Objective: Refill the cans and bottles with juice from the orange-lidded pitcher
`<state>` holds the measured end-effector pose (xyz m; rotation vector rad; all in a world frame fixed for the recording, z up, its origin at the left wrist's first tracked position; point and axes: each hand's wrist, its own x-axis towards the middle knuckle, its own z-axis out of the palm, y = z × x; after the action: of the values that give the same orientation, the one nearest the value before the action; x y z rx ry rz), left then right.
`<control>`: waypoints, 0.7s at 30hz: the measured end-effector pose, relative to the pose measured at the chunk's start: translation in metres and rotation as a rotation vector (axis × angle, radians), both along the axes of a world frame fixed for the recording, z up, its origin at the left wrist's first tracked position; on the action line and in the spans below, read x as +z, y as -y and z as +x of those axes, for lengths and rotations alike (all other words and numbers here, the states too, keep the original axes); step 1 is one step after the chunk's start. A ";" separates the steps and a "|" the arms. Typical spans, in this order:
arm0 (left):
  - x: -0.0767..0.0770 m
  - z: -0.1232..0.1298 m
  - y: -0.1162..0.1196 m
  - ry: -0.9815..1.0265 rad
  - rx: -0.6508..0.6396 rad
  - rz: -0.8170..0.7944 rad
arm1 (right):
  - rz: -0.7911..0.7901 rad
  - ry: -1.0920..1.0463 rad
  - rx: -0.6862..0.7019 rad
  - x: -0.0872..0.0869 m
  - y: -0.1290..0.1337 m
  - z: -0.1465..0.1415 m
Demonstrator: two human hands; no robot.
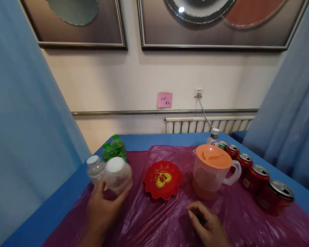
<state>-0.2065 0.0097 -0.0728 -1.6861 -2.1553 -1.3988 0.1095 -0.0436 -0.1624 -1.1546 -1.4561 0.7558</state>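
Purple plastic sheet covers most of the blue bench, and its loose wrinkles look like the first hazard. Taking the red dish as the clock's centre, with the wall at twelve, the white-lidded jar is at nine o'clock, its outline blurred. The left hand, at eight, has its fingers spread wide around the lower part of that jar, thumb on one side and the rest on the other; whether its base touches the sheet I cannot tell. Such a wide hold on smooth, rounded walls could slip, and a swing towards ten o'clock might knock the green bottles or the second jar just beside it. The right hand, between four and five, has loosely curled fingers with nothing visible in them. It is near the pitcher at three, which has liquid in the bottom; a careless elbow or a snagged sheet could tip it and spill that. Beyond the handle, the red cans run from two to past three, close enough to topple in turn.
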 end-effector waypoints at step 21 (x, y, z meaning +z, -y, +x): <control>-0.035 0.078 -0.106 -0.618 -0.714 0.442 | 0.013 0.195 -0.071 0.069 -0.063 -0.004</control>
<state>-0.1283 0.1153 -0.1076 -2.3564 -0.8812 -1.0975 0.1052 0.0191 -0.0936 -1.2915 -1.5687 0.5971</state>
